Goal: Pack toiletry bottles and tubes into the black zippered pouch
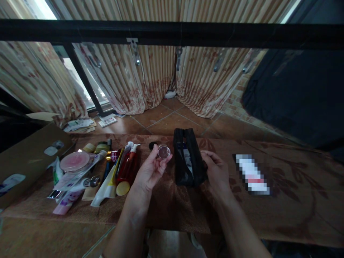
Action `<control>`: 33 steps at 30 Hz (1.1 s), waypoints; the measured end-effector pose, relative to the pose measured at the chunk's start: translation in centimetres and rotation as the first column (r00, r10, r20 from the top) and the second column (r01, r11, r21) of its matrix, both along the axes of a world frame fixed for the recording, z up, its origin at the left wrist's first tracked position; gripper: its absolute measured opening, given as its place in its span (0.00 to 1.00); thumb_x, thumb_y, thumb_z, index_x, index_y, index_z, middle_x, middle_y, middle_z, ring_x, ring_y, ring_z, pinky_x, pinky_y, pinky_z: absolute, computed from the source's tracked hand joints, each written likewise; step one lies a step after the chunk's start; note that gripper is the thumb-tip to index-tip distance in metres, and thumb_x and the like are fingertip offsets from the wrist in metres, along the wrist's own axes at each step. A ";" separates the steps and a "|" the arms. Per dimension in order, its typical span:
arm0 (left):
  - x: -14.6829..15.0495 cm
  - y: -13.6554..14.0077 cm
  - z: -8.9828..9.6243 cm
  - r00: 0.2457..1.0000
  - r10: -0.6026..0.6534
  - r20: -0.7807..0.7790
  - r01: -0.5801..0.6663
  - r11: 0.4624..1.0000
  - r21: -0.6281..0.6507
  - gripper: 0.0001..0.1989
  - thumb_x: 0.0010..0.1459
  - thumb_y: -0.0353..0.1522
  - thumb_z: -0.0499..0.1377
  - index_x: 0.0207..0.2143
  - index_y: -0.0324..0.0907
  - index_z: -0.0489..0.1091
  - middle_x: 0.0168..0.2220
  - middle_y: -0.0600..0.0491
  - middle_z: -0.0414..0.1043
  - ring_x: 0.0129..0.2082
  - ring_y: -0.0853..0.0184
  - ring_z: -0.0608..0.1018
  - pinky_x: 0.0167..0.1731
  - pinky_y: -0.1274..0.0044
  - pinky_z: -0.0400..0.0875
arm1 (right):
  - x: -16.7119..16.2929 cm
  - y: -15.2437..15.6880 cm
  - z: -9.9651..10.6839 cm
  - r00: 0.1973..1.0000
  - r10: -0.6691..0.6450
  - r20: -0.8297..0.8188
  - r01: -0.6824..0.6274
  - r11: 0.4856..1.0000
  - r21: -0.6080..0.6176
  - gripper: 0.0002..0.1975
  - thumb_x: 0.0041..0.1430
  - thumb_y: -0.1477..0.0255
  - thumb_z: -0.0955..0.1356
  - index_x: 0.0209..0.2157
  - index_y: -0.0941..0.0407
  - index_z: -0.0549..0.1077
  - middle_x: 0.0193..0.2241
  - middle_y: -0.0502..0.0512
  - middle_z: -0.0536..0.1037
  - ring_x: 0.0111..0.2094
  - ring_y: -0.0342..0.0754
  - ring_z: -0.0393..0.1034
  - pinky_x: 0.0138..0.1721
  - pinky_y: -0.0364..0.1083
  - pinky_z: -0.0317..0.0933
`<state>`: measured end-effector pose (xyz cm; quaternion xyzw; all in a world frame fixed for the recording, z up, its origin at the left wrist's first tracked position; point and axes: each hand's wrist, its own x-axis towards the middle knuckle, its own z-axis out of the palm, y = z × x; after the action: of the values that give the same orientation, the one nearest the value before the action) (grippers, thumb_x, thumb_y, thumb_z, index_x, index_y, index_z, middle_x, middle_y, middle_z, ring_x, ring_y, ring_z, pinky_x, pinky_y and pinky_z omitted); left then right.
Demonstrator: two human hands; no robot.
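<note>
My left hand [152,171] pinches a small round clear-rimmed pot [164,152] with dark contents, held just left of the pouch. Behind the thumb shows a small black disc [152,145]; whether it touches the hand I cannot tell. A black zip pouch [190,157] stands on the cloth with its top unzipped, and a tube with a pale label [187,159] lies inside. At the pouch's right side, my right hand [216,170] is closed on its edge, fingers curled and partly hidden.
Left of my hands lie several cosmetics: a pink round container [74,161], red pump bottles [129,163], white-and-yellow tubes [107,184]. A cardboard box [29,157] stands at far left. A blurred-out flat object [252,173] lies right on the patterned cloth [295,200].
</note>
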<state>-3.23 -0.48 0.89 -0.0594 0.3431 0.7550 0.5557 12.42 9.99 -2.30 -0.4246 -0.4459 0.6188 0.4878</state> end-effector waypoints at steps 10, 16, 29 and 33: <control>0.0 0.0 0.4 1.000 -0.015 -0.001 0.015 1.000 -0.026 0.12 0.63 0.36 0.55 0.33 0.36 0.69 0.28 0.51 0.75 0.26 0.70 0.80 0.15 0.89 0.71 | 0.0 0.1 -0.1 1.000 0.006 0.005 -0.006 1.000 0.011 0.11 0.43 0.64 0.74 0.28 0.55 0.77 0.27 0.49 0.78 0.27 0.43 0.68 0.31 0.43 0.61; 0.2 0.0 0.5 1.000 -0.002 -0.006 0.001 1.000 -0.028 0.12 0.63 0.36 0.55 0.33 0.36 0.69 0.28 0.51 0.75 0.26 0.70 0.80 0.16 0.89 0.71 | 0.0 0.0 -0.1 1.000 0.004 0.011 -0.004 1.000 0.017 0.12 0.43 0.63 0.74 0.28 0.56 0.77 0.27 0.50 0.78 0.27 0.44 0.69 0.31 0.43 0.61; 0.2 0.0 0.8 1.000 -0.003 -0.007 0.003 1.000 -0.027 0.13 0.65 0.36 0.51 0.33 0.35 0.69 0.27 0.50 0.74 0.25 0.70 0.80 0.15 0.89 0.71 | 0.2 0.1 -0.2 1.000 -0.004 0.008 0.004 1.000 0.015 0.11 0.42 0.64 0.74 0.28 0.56 0.77 0.26 0.49 0.78 0.27 0.43 0.68 0.30 0.43 0.60; 0.1 -0.1 0.6 1.000 -0.012 -0.005 0.012 1.000 -0.023 0.13 0.65 0.36 0.52 0.33 0.36 0.68 0.27 0.50 0.74 0.25 0.69 0.80 0.15 0.89 0.72 | 0.5 0.1 -0.5 1.000 -0.002 -0.014 0.002 1.000 0.008 0.12 0.42 0.64 0.74 0.28 0.56 0.77 0.26 0.49 0.77 0.26 0.43 0.68 0.30 0.43 0.61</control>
<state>-3.14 -0.57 1.49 -0.0614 0.3535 0.7478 0.5586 12.88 10.05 -2.79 -0.4188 -0.4445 0.6194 0.4933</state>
